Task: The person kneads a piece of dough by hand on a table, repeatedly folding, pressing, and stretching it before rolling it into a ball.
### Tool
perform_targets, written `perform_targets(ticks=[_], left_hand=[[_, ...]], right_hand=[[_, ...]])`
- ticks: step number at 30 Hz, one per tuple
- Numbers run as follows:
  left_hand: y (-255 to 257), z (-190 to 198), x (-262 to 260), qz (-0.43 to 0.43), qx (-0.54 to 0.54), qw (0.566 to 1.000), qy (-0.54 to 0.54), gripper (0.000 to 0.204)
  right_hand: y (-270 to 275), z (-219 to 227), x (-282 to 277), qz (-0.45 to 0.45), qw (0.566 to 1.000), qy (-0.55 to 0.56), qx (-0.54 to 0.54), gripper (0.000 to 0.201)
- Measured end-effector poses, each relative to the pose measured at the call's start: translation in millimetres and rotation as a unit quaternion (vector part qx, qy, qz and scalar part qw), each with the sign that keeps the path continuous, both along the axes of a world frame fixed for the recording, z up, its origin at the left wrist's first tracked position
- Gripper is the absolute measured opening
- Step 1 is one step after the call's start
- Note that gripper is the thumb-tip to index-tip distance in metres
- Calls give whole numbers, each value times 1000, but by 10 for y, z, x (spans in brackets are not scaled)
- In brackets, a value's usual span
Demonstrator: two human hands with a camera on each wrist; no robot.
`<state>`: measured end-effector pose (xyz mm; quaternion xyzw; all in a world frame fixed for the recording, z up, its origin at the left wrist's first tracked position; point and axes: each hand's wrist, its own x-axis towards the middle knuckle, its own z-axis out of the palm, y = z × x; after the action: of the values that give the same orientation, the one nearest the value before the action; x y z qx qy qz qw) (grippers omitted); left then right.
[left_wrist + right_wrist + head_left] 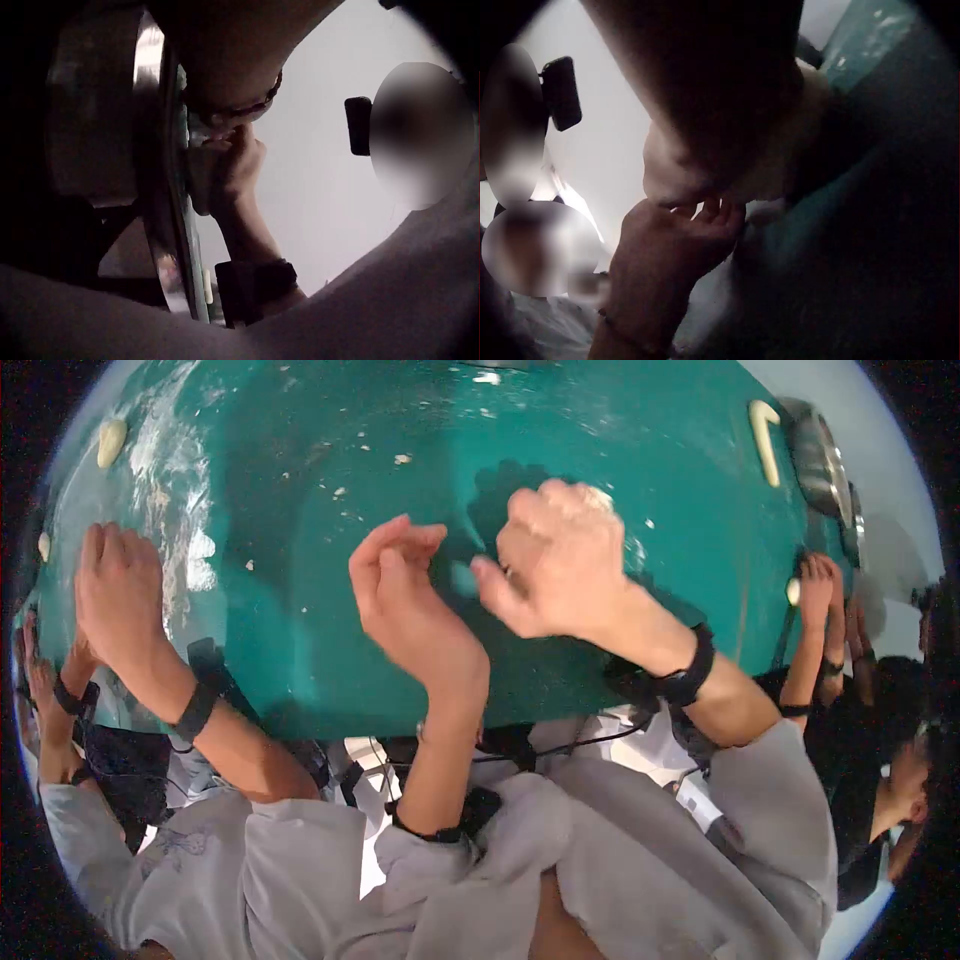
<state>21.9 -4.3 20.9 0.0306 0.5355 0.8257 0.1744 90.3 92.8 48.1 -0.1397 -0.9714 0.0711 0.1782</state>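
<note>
Above the green table, my left hand is raised with its fingers loosely bent and nothing visible in it. To its right, my right hand has curled fingers, its thumb pointing towards the left hand. A blurred, pale translucent thing shows by that thumb; in the left wrist view the thing lies against my right hand, which seems to grip it. A whitish patch shows at the knuckles, too blurred to name. In the right wrist view, dark arms hide much of both hands.
Flour and dough crumbs are scattered over the table. A dough piece lies at the far left, a bent dough strip at the right beside metal bowls. Another person's hand rests at the left; more people's hands are at the right.
</note>
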Motion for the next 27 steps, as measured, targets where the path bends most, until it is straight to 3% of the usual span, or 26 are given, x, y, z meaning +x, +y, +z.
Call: perform_targets(ticks=[2,5,6,7,9,11,12,14,15,16,19,20,23,24,27], left_hand=[[-12,18,-115,23,16,1000,6,24],[-17,62,-112,-52,-94,993,44,25],[-36,70,-133,-109,-154,977,96,32],[-18,30,-129,-99,-227,939,238,35],[136,-79,-127,-59,-351,791,498,42],[303,-62,-95,-85,-384,798,457,45],[371,-66,-84,-102,-399,802,434,47],[567,-138,-204,-193,-264,867,376,52],[620,-76,-140,-223,-192,923,249,52],[670,11,-75,-227,-117,960,112,54],[550,215,250,-228,-104,967,53,51],[505,263,331,-241,-88,965,45,42],[449,92,496,-223,1,972,68,60],[401,-68,537,-202,-13,959,198,63],[192,-254,590,-173,93,979,55,66]], right_hand=[[207,-29,-331,-5,1000,-9,-6,31],[472,-12,-716,-102,983,-49,-146,42],[536,-19,-800,-115,983,-23,-142,43],[570,-50,-832,-129,982,3,-137,43],[599,-41,-842,-162,976,65,-131,44],[585,-63,-780,-200,962,130,-131,43],[610,-145,-701,-200,930,248,-183,41],[599,-227,-466,-217,834,333,-384,39],[561,-228,-320,-223,768,363,-478,38],[437,-179,-141,-204,749,348,-525,30],[220,-97,344,-114,817,367,-429,27],[189,-8,537,-104,837,261,-469,32],[38,70,708,-86,957,135,-243,35],[-73,95,666,-112,976,122,-137,38],[-139,99,582,-41,995,73,-54,37]])
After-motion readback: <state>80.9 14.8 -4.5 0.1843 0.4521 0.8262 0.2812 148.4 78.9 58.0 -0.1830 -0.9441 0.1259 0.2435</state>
